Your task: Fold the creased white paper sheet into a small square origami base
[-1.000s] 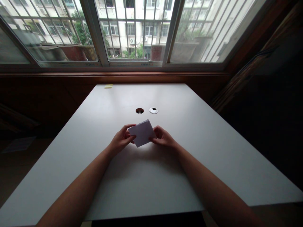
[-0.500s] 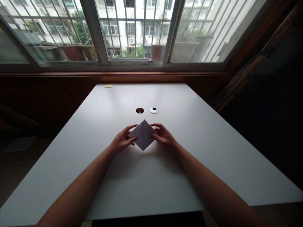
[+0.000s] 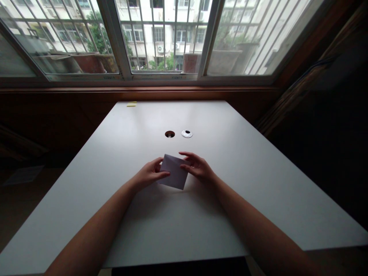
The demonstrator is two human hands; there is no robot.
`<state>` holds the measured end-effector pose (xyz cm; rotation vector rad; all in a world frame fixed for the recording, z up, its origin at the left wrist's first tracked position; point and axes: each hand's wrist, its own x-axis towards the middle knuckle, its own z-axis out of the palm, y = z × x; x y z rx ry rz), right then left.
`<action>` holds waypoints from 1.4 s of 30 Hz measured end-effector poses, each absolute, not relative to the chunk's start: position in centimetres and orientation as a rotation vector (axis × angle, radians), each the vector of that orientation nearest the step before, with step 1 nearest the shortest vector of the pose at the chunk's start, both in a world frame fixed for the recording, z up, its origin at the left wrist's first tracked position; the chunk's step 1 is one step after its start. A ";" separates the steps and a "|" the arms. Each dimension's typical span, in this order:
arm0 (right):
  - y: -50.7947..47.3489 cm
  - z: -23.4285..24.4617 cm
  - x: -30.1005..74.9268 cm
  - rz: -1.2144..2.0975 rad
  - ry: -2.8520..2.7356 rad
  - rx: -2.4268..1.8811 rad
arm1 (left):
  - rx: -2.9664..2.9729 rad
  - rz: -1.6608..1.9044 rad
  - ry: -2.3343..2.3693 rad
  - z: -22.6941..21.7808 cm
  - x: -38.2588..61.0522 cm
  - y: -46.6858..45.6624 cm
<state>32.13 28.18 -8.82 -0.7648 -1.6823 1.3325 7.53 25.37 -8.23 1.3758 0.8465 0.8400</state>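
A small square of pale paper is held tilted above the white table, between my two hands. My left hand pinches its left edge, thumb on the front face and fingers behind. At the upper right edge, my right hand has its thumb on the front of the paper, with the index finger stretched out above the top edge. The other right fingers are partly hidden behind the thumb and paper.
The white table carries a round cable hole, a white ring-shaped cover beside it, and yellow sticky strips at the far left corner. A barred window stands beyond the far edge.
The paper has turned from a diamond position to a nearly level square and sits slightly lower. My right index finger has lifted away from its edge.
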 end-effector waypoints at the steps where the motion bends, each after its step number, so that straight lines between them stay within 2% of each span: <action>1: 28.2 -8.9 32.1 1.350 -1.651 -0.755 | 1.371 0.843 0.842 -8.2 7.5 25.4; 6: 28.6 -9.1 32.0 1.415 -1.511 -0.778 | 1.350 0.906 0.873 -8.2 7.6 25.5; 12: 28.5 -8.7 32.3 1.492 -1.725 -0.901 | 1.282 0.967 0.878 -7.6 7.6 25.4; 17: 28.3 -8.2 32.4 1.517 -1.704 -0.880 | 1.266 0.907 0.836 -7.4 7.7 25.1; 21: 28.3 -8.2 32.5 1.564 -1.747 -0.841 | 1.277 0.878 0.989 -7.4 7.6 25.0; 42: 28.2 -7.8 32.4 1.393 -1.862 -0.961 | 1.127 0.884 1.005 -8.1 7.6 25.4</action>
